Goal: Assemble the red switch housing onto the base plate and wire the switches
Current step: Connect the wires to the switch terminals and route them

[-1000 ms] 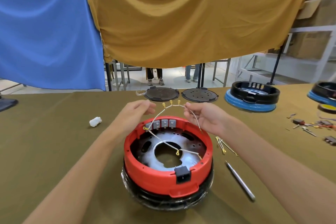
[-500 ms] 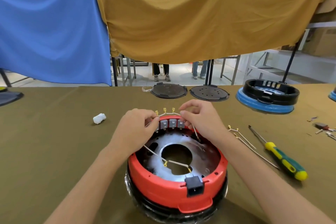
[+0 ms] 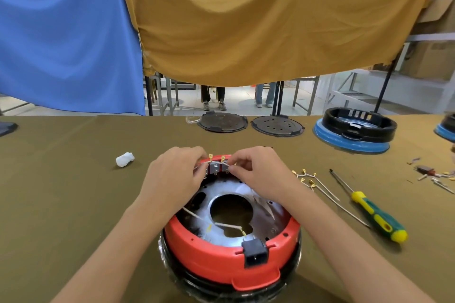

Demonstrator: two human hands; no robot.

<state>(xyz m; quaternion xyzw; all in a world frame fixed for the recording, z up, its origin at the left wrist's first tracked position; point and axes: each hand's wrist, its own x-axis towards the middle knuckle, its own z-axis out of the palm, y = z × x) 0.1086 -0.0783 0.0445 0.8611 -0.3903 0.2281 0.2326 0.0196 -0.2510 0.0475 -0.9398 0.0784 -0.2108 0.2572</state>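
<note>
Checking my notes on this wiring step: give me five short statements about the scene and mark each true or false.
1. Both hands, left hand and right hand, pinch the white wire harness at the grey switches. True.
2. The yellow-and-green screwdriver lies inside the red ring-shaped housing. False: it lies on the olive table cloth, right of the housing.
3. The black socket sits on the housing's near rim. True.
4. The spare wires lie left of the housing. False: right.
5. The white wad touches the left hand. False: apart.

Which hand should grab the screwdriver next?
Right. The screwdriver lies on the table to the right of the red housing, nearest the right hand. The left hand would have to cross over. Both now pinch the wire at the switches.
</note>
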